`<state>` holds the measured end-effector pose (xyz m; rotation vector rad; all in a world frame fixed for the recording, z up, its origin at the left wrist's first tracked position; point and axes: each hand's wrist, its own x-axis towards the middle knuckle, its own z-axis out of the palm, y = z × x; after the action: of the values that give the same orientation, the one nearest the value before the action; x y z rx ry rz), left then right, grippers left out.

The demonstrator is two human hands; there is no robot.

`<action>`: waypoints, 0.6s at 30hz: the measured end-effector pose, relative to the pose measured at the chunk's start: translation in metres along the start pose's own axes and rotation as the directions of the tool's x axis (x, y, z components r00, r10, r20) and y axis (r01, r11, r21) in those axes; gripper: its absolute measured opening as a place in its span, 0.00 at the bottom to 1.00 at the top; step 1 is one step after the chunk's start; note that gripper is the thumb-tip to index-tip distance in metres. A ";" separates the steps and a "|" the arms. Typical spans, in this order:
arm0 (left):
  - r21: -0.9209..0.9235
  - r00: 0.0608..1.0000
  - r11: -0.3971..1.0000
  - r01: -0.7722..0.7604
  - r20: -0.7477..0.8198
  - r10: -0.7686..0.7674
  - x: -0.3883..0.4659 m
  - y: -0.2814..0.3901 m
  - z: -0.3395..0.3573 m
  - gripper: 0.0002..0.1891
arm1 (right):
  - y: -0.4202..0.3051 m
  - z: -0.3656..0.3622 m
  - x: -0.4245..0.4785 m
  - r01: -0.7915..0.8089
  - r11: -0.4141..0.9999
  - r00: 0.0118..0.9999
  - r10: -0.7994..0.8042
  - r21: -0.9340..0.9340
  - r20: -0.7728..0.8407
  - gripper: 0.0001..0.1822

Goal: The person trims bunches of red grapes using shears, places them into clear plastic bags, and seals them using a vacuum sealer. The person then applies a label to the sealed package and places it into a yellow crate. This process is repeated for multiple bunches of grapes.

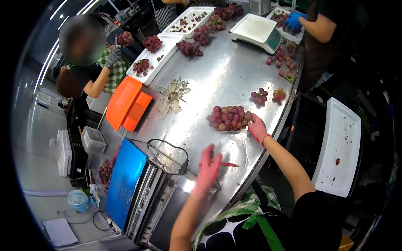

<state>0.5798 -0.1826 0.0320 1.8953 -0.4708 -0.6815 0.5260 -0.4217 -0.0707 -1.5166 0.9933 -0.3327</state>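
My right hand, in a pink glove, grips the right end of a clear plastic tray heaped with red grapes. The tray is mostly hidden beneath the fruit. In a matching glove, my left hand is raised over the steel table with its fingers spread, blurred. Red-handled snips show beside its fingers; whether the hand holds them I cannot tell. Two small grape clusters lie beyond my right hand. Tangled stem-like scraps lie on the metal left of the grapes.
A packing machine with a blue cover stands at left, near an orange plastic piece. Farther off are white trays, a scale and gloved co-workers. A white tray sits beyond the table's right edge.
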 end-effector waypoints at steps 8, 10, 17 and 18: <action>-0.264 0.960 0.923 0.280 0.047 -0.277 0.135 -0.005 -0.018 0.38 | -0.038 -0.033 0.032 -0.309 0.920 0.921 0.226 0.242 0.319 0.24; -0.290 0.936 0.891 0.348 0.061 -0.346 0.152 -0.004 -0.016 0.37 | -0.044 -0.032 0.028 -0.329 0.861 0.920 0.200 0.388 0.336 0.32; -0.172 0.866 0.875 0.453 0.320 -0.385 0.175 0.009 -0.007 0.28 | -0.040 -0.010 0.034 -0.105 0.993 0.956 0.088 0.049 0.280 0.45; -0.159 0.864 0.881 0.446 0.333 -0.378 0.173 0.010 -0.007 0.28 | -0.040 -0.009 0.033 -0.102 0.994 0.957 0.089 0.034 0.276 0.45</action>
<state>0.7166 -0.2850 0.0008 1.6884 -0.1475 -1.2628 0.5547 -0.4563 -0.0430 -1.4211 0.8281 -0.0731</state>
